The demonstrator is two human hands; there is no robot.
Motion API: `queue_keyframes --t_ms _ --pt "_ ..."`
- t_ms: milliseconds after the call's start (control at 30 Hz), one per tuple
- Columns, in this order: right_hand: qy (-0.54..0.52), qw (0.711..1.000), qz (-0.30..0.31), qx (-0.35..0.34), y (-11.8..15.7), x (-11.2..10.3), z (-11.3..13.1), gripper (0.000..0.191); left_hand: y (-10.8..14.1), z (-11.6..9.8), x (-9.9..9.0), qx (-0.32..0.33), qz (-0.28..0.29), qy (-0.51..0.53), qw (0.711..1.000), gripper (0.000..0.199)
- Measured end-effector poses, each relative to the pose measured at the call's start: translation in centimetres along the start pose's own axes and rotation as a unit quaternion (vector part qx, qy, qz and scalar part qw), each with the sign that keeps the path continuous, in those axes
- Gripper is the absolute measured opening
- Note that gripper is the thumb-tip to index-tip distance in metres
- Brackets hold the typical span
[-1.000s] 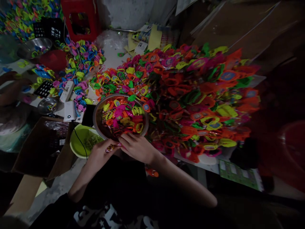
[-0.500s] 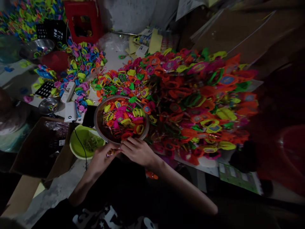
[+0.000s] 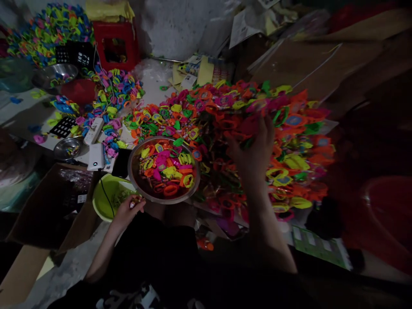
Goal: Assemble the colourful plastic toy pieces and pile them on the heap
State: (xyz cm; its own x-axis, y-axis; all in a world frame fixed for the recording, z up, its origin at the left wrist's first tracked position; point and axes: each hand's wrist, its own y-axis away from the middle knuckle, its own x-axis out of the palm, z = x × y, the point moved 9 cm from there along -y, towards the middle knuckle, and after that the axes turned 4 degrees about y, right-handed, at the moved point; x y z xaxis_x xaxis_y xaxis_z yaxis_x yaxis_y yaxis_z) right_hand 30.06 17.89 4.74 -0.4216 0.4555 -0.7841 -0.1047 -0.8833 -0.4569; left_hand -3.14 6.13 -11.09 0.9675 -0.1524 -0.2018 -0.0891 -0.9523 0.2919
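My left hand point(image 3: 128, 210) is by the near left side of a steel bowl point(image 3: 131, 169), its fingers curled on small colourful pieces too tiny to make out. Bright toy watches point(image 3: 169, 171) in orange, pink, yellow and green fill the bowl. My right hand point(image 3: 252, 154), blurred, reaches over a big heap of similar toy watches point(image 3: 294, 163) on the right. Its thumb and fingers are spread apart, with a blurred reddish toy between them; whether they touch it is unclear.
A lime-green basin point(image 3: 101, 199) and an open cardboard box point(image 3: 35, 210) stand at the left. Beyond are a white power bank point(image 3: 96, 157), a power strip point(image 3: 93, 131), a small steel bowl point(image 3: 66, 156) and a red stool point(image 3: 133, 47). More toy pieces point(image 3: 54, 32) pile up behind.
My hands have parted from the bowl's near rim. The right one has moved right and away over the heap; the left has drawn slightly left. The view has tilted a little.
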Motion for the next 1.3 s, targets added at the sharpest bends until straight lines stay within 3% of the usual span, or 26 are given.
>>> queue_keyframes --t_ms 33,67,133,200,267,333,467,633,767,867,933,1033,1167,1300 --pt "0.020 0.998 -0.052 -0.012 0.4 0.3 0.7 0.070 0.1 0.3 0.3 -0.015 0.012 0.016 1.000 0.030" --pt "0.016 0.998 -0.057 -0.031 1.1 1.8 1.5 0.073 0.2 0.5 0.6 -0.030 0.022 0.033 0.999 0.033" --pt "-0.010 0.991 0.038 -0.124 3.3 7.3 4.4 0.060 0.5 0.9 1.1 -0.058 0.037 0.069 0.995 0.040" --pt "-0.030 0.961 0.154 -0.226 6.5 13.1 7.3 0.043 0.7 1.1 1.4 -0.075 0.042 0.100 0.991 0.046" --pt "-0.046 0.931 0.232 -0.278 9.1 17.4 9.4 0.036 0.9 1.3 1.4 -0.076 0.036 0.112 0.990 0.047" --pt "-0.056 0.913 0.264 -0.304 10.2 19.9 11.0 0.036 1.0 1.4 1.2 -0.072 0.020 0.111 0.991 0.044" --pt "-0.052 0.886 0.284 -0.363 10.0 22.0 13.7 0.031 1.1 1.7 0.7 -0.066 -0.010 0.074 0.995 0.038" --pt "-0.063 0.877 0.301 -0.368 9.1 22.5 14.8 0.018 1.0 1.1 0.4 -0.032 -0.021 0.032 0.999 0.029" --pt "-0.220 0.902 0.284 -0.240 8.1 20.9 13.9 0.020 0.8 0.2 0.1 -0.017 -0.030 0.021 0.999 0.027" --pt "-0.344 0.875 0.304 -0.154 8.6 19.2 13.3 0.022 0.5 -1.1 -0.4 0.012 -0.051 -0.021 0.998 0.024" --pt "-0.378 0.846 0.341 -0.159 9.8 17.7 14.0 0.022 0.3 -1.9 -0.7 0.031 -0.070 -0.051 0.996 0.024" --pt "-0.358 0.835 0.369 -0.195 11.4 14.9 15.0 0.021 0.1 -2.9 -1.0 0.060 -0.087 -0.076 0.991 0.026" --pt "-0.282 0.862 0.363 -0.211 12.3 12.2 15.4 0.023 -0.1 -4.1 -0.9 0.098 -0.096 -0.119 0.983 0.024" --pt "-0.185 0.889 0.350 -0.231 12.4 11.0 15.3 0.026 -0.1 -5.1 -0.3 0.133 -0.085 -0.166 0.973 0.018"
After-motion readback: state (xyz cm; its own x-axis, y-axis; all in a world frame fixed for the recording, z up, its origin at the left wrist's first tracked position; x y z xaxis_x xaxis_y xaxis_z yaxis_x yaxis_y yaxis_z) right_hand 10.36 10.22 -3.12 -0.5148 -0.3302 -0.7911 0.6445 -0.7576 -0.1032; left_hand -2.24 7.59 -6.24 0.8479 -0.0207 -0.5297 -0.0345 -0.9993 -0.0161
